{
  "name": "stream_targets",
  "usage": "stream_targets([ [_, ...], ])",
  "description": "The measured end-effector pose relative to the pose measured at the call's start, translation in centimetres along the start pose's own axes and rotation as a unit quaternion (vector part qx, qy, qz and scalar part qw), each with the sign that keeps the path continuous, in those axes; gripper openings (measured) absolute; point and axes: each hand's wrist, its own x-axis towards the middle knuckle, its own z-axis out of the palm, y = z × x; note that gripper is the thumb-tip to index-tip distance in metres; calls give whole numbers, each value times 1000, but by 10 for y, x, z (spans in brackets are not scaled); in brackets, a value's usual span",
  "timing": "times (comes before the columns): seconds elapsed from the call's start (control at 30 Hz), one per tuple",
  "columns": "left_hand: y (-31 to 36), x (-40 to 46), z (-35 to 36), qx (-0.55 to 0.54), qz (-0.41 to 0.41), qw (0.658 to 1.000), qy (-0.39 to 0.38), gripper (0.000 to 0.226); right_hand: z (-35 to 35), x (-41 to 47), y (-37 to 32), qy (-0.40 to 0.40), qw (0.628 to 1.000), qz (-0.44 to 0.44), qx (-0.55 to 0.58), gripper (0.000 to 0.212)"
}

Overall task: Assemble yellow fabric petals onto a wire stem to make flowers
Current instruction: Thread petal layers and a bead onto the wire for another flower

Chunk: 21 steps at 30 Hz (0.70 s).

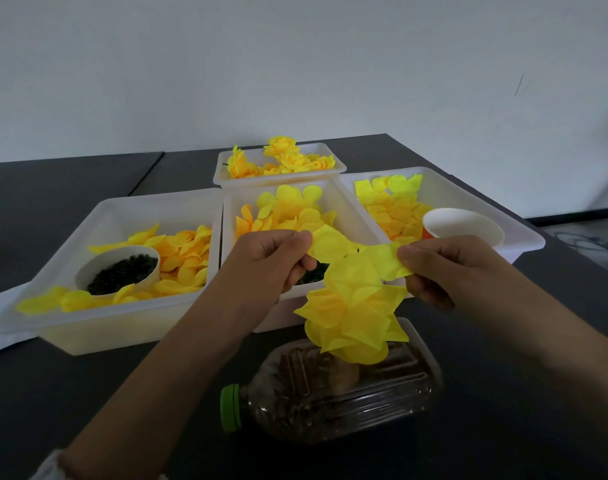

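Pinching opposite ends of a thin yellow petal layer (359, 252), the left hand (268, 261) and right hand (444, 268) stretch it above the half-built flower (351, 320) over the tabletop (503, 393); limp, light, crease-prone fabric seems best gripped at its edges

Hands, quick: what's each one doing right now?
Left hand: pinches the left end of the top yellow petal piece.
Right hand: pinches the right end of the same piece, above the stacked petals.
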Motion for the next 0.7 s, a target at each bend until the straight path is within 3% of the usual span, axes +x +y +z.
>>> stream_targets([
  [0.53,-4,-3,9,3,-29,999,13,42,-1,0,8,6,999,38,-1,48],
  [0.7,-13,-6,3,70,1,998,12,43,2,-7,12,4,999,39,-33,47],
])
